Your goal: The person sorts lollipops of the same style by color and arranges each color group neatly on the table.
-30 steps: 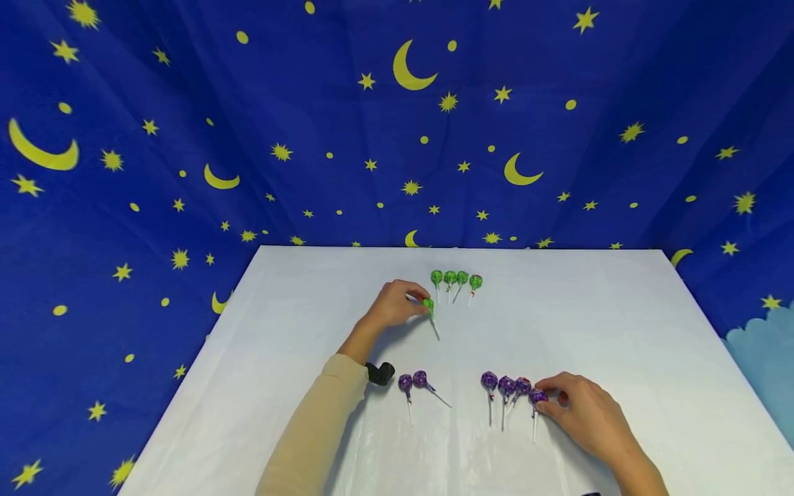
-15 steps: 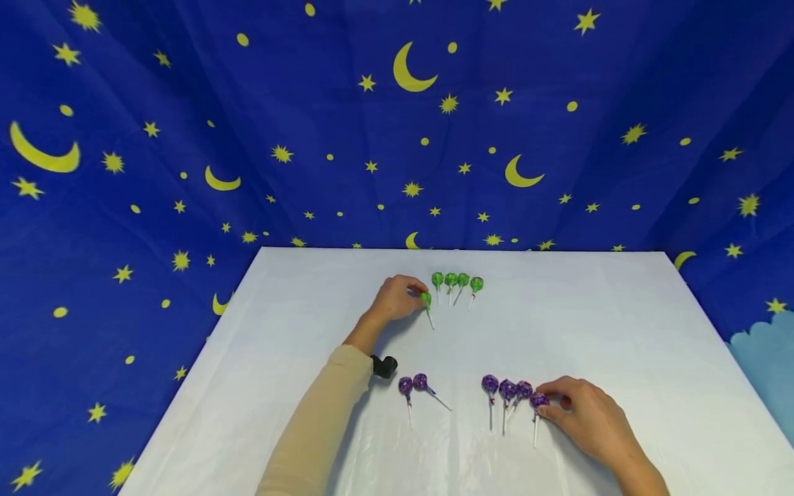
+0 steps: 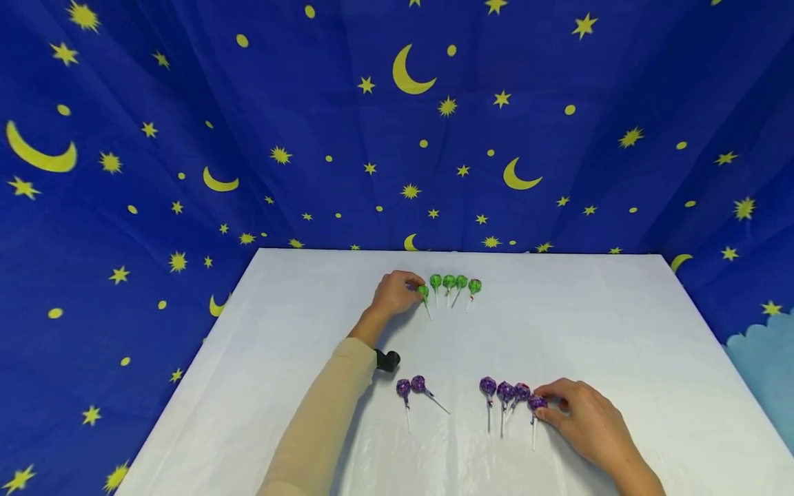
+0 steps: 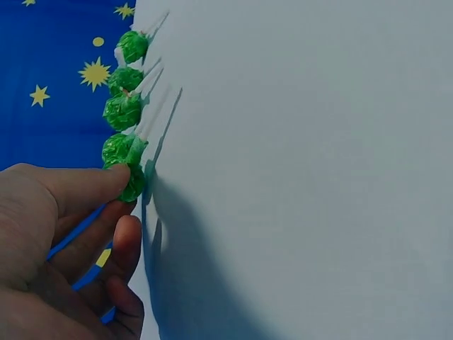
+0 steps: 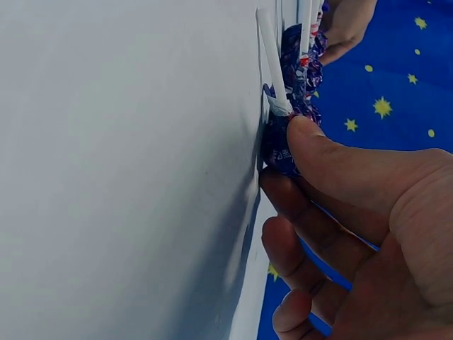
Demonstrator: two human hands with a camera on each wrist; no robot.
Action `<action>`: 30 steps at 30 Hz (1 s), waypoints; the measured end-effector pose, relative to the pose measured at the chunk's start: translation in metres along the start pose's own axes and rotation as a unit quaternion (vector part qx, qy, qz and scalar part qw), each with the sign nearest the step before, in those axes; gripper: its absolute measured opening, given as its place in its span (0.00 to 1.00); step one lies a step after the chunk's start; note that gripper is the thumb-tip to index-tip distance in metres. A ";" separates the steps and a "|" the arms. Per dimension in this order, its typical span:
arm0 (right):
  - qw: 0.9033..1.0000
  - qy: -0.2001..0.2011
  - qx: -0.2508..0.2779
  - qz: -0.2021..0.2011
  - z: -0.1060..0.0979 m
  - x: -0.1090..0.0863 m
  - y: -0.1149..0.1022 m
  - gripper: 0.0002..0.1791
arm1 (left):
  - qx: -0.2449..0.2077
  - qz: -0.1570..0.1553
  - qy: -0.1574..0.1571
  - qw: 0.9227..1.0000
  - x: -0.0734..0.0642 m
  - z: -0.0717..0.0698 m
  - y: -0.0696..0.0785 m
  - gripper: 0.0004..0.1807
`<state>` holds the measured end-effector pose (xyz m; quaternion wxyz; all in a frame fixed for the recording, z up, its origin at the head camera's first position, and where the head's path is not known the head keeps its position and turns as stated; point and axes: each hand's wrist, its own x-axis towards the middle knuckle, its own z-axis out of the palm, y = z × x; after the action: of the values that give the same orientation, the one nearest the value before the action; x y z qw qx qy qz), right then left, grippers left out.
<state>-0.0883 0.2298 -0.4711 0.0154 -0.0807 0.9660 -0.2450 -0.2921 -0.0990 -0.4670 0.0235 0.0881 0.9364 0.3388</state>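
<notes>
At frame centre, my left grip [image 3: 395, 293] pinches 1 green lollipop [image 3: 424, 292], stick [image 3: 428, 310] slanting down-right; lower right, my right grip [image 3: 586, 417] pinches 1 purple lollipop [image 3: 535, 401], stick pointing down.

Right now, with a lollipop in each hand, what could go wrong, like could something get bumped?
Maybe! The held green lollipop, in the left fingers, is close to the four other green ones and might knock the nearest. The held purple lollipop, in the right fingers, could nudge its close neighbour. And if the left arm pulls back, its black wrist gadget might brush the purple pair.
</notes>
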 end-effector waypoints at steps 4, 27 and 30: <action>1.000 0.008 0.000 -0.007 0.000 0.000 0.000 0.13 | 0.002 -0.003 0.010 1.000 0.006 -0.002 0.001 0.12; 1.000 0.008 -0.007 0.000 -0.001 -0.001 0.000 0.14 | 0.009 -0.019 0.027 0.999 0.025 0.007 -0.001 0.13; 1.000 0.006 -0.006 0.003 -0.001 -0.001 0.000 0.14 | 0.003 -0.021 0.028 0.999 0.025 0.008 -0.002 0.16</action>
<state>-0.0877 0.2300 -0.4702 0.0096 -0.0760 0.9679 -0.2393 -0.3158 -0.0914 -0.4738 0.0043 0.0589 0.9394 0.3376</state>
